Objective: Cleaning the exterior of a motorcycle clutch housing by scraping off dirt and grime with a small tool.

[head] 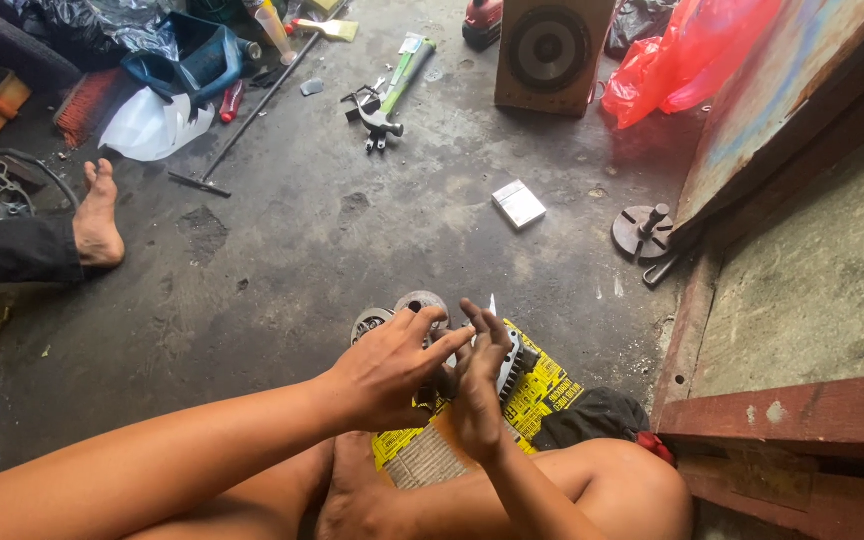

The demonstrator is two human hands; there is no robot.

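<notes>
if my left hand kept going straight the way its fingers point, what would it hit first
Probably the right hand: the left hand points right and slightly up, its fingertips nearly touching the right hand's fingers. Depth is unclear; it might pass over onto the finned metal part beneath.

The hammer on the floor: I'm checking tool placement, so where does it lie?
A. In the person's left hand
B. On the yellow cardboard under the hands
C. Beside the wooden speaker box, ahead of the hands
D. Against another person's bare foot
C: the hammer lies on the concrete floor, just left of the wooden speaker box, far from both hands.
</notes>
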